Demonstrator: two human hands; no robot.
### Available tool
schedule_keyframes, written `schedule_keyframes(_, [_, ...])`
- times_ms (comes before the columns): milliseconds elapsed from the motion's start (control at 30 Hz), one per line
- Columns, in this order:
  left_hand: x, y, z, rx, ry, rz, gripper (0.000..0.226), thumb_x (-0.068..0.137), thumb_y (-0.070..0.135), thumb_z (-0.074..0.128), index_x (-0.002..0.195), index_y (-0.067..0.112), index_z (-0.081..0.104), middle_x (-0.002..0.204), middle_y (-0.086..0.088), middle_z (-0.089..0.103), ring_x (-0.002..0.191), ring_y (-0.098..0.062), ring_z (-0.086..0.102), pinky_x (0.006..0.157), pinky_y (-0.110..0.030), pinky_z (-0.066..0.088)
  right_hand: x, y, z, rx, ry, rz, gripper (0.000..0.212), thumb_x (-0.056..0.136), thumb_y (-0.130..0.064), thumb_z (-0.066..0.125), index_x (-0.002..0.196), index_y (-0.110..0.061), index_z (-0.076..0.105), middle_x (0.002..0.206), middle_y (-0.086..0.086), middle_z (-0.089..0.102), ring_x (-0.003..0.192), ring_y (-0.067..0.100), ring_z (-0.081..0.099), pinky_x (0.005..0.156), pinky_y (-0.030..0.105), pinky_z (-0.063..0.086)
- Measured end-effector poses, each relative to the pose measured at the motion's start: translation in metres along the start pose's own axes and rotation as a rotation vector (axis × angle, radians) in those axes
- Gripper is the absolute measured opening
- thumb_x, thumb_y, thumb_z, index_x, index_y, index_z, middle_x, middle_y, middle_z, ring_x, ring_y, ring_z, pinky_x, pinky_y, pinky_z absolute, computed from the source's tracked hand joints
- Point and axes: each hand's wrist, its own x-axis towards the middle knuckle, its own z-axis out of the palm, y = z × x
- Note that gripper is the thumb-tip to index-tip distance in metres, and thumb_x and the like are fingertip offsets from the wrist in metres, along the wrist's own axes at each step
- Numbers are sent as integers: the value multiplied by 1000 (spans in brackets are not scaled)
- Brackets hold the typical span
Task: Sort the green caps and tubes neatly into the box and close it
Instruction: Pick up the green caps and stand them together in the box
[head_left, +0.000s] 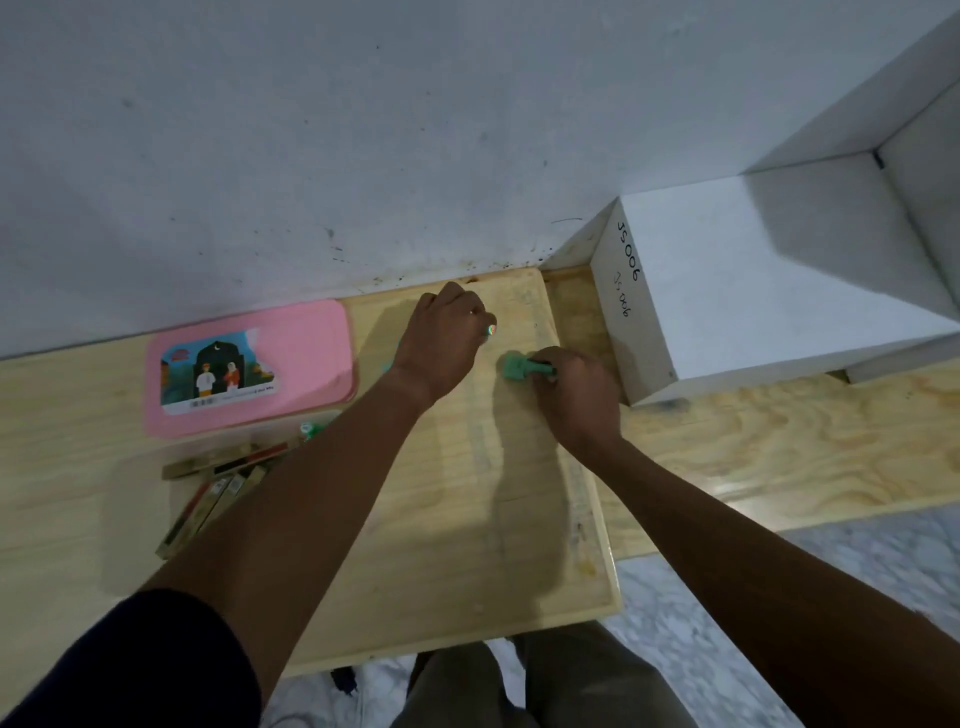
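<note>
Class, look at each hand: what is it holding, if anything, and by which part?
The right hand pinches a green plastic piece by its narrow end. The left hand is closed; whether it holds anything cannot be told.

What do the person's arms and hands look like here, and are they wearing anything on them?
Both forearms are bare, with no gloves, watch or bracelet showing. The left arm has a dark navy short sleeve near the elbow. The left hand has what looks like a ring on one of its fingers. The right hand shows no jewellery, and no sleeve is visible on that arm.
</note>
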Motion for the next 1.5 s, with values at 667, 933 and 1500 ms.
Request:
schedule_keyframes(667, [-199,-72,-124,-1038,206,-533,20,89,-1,61,89,17,70,82,1,66,79,-12,62,77,-26,52,-95,-175,-15,465,-118,-31,14,69,-13,73,79,-23,76,71,-5,71,66,14,69,66,27,55])
schedule_keyframes(933, [-262,-88,-103,-859,63,-424,17,90,6,61,94,20,69,96,-5,60,77,-12,59,72,-21,48,-127,-200,11,311,-199,-54,13,67,-19,80,76,-22,71,67,-3,71,65,9,69,67,28,57])
schedule_keyframes(1500, [-271,-73,-58,-647,-36,-226,25,77,2,62,94,17,72,82,4,70,77,-14,65,75,-34,54,-141,-202,55,-205,-176,-282,17,77,-18,69,94,-22,70,88,2,73,82,24,64,74,37,53])
